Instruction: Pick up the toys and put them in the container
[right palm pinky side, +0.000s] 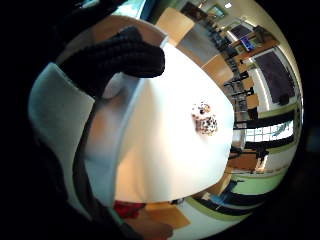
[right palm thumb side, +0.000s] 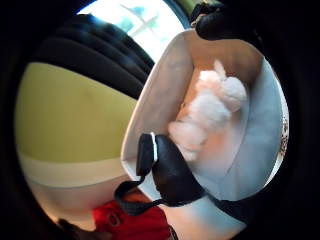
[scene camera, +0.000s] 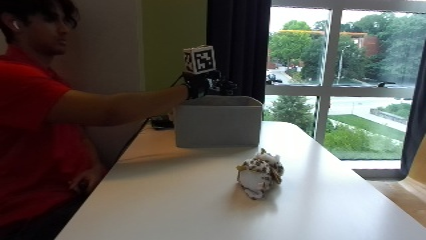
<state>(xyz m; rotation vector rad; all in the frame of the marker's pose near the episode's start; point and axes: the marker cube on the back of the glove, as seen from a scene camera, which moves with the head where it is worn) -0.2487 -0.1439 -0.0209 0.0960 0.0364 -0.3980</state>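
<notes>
A grey box-shaped container (scene camera: 216, 125) stands at the far end of the white table (scene camera: 180, 205). My gloved right hand (scene camera: 203, 84) hovers just above its back rim, fingers relaxed and holding nothing. Inside the container (right palm thumb side: 160, 85) lies a pale pink-white plush bunny (right palm thumb side: 210, 112), apart from my thumb (right palm thumb side: 172, 172). A spotted white-and-brown plush toy (scene camera: 261, 175) lies on the table, nearer the front and well away from the hand. The little finger side view shows that toy (right palm pinky side: 205, 119) on the tabletop beyond the container wall (right palm pinky side: 55, 100), with a gloved finger (right palm pinky side: 120, 57) over the rim.
A small dark object (scene camera: 160, 121) lies on the table behind the container, by the wall. A large window (scene camera: 333, 75) and a dark curtain (scene camera: 236, 45) stand behind the table. My bare left hand (scene camera: 83, 180) rests low at the table's near left edge.
</notes>
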